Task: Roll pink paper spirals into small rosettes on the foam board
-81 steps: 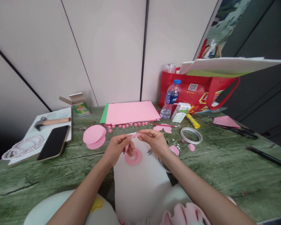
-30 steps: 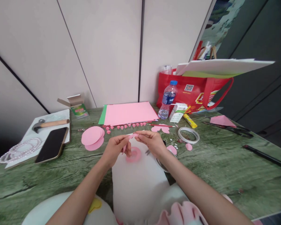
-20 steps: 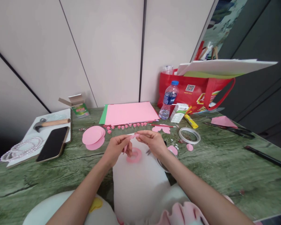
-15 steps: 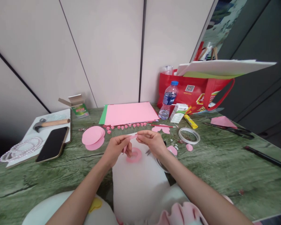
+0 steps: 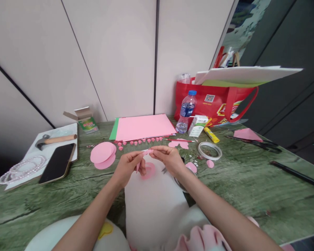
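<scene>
A narrow pink paper strip is pinched between my two hands, above the top part of a white cushion. My left hand grips its left length, and part of the strip hangs down below those fingers. At the other end, my right hand closes thumb and fingertips on the strip. Just under my hands a pink paper ring or coil rests on the white cushion. Several small pink rolled paper pieces stand in a row beyond. Pink paper circles are stacked to the left.
Pink and green sheets lie at the back. On the right are a water bottle, glue stick, tape roll, scissors and red bag. A phone and hammer lie left.
My hands keep nearly the same pose on the strip, and slightly more of it shows between my fingers. The whole view has shifted a little.
</scene>
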A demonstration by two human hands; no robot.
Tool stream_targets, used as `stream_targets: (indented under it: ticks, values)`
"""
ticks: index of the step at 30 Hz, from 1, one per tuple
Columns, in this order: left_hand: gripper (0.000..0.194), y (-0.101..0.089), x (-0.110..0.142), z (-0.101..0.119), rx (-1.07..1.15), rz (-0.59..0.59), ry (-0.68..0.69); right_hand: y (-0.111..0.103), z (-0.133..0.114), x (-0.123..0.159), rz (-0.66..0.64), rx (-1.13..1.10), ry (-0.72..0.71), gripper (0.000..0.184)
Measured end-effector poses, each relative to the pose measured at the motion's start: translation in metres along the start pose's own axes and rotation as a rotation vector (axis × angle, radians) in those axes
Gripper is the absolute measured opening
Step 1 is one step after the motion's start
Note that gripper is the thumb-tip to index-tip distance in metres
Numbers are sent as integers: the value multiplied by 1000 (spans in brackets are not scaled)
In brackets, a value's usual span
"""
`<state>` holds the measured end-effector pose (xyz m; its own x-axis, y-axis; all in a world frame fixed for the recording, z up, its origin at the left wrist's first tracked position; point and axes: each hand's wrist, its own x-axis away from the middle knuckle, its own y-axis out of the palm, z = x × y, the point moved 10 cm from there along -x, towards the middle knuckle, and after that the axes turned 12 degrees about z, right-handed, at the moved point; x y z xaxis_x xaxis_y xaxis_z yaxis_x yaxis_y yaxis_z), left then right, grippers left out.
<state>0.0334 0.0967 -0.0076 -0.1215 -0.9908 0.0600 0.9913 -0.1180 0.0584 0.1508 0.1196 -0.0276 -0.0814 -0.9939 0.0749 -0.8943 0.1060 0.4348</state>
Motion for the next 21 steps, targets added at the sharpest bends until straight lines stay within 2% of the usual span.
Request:
stream_targets:
  ticks: [21]
  values:
    - [23,-1,0,-2,-15,6,-8,-9,-2,-3,89,-6,-27,25]
